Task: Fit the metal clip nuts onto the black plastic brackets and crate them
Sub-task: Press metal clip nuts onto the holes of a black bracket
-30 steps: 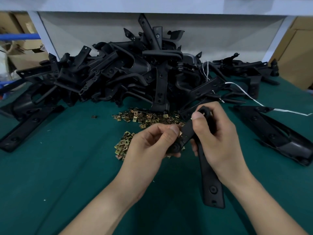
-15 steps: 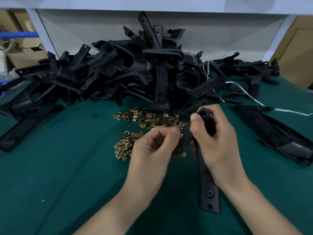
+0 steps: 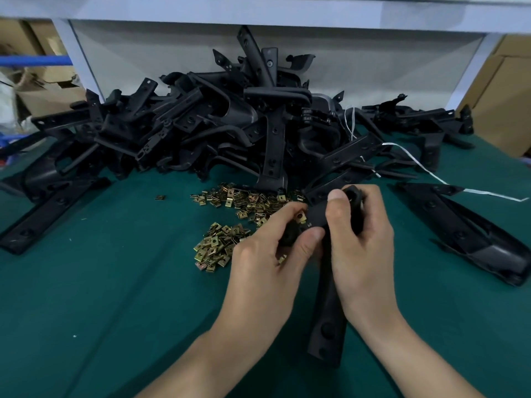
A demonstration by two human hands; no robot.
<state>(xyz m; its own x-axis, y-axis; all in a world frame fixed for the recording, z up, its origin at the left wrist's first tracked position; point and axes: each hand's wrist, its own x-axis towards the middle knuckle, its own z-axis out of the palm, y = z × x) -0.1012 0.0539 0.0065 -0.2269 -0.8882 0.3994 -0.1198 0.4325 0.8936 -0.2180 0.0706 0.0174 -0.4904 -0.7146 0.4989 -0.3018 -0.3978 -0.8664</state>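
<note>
A long black plastic bracket [image 3: 327, 326] is held above the green table, its lower end pointing toward me. My right hand [image 3: 362, 248] grips the bracket's upper end, thumb on top. My left hand [image 3: 267, 254] pinches the bracket's side arm, where a brass clip nut [image 3: 301, 216] shows between the fingertips; another nut [image 3: 283, 258] peeks from under the palm. A loose heap of brass clip nuts [image 3: 227, 225] lies just left of and behind my hands.
A big tangled pile of black brackets [image 3: 218, 127] fills the back of the green table [image 3: 100, 297]. One bracket [image 3: 465, 234] lies at the right, another [image 3: 48, 214] at the left. A white cord [image 3: 431, 173] trails right. Cardboard boxes [image 3: 502, 90] stand at both sides.
Both hands and the bracket shifted slightly toward me and left. The left fingers have turned, so a clip nut now shows at the bracket's side arm.
</note>
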